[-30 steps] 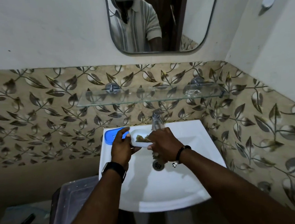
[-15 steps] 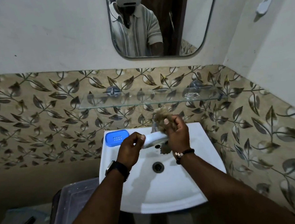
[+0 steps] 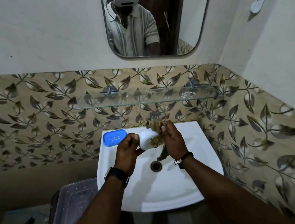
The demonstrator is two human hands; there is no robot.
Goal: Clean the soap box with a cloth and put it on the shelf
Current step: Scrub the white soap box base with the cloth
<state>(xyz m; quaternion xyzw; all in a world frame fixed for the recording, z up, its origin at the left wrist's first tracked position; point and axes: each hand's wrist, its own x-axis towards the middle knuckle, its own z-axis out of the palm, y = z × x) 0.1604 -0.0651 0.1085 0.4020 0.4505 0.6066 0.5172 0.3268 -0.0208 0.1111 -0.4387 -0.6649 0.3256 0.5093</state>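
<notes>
The tap (image 3: 153,115) is largely hidden by the cloth (image 3: 153,124), the soap box (image 3: 145,139) likewise at its right end. The mirror (image 3: 197,10) is cut off at 12 o'clock.

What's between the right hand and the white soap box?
A brown cloth, held by the right hand against the soap box, seen in the head view.

The white plastic soap box (image 3: 148,139) looks smooth and a bit glossy, while the brown fuzzy cloth (image 3: 155,129) is rough and matt. Blue plastic lid (image 3: 114,137) has a soft sheen; white ceramic sink (image 3: 196,162) is shiny, and the clear glass shelf (image 3: 147,98) is slick.
</notes>
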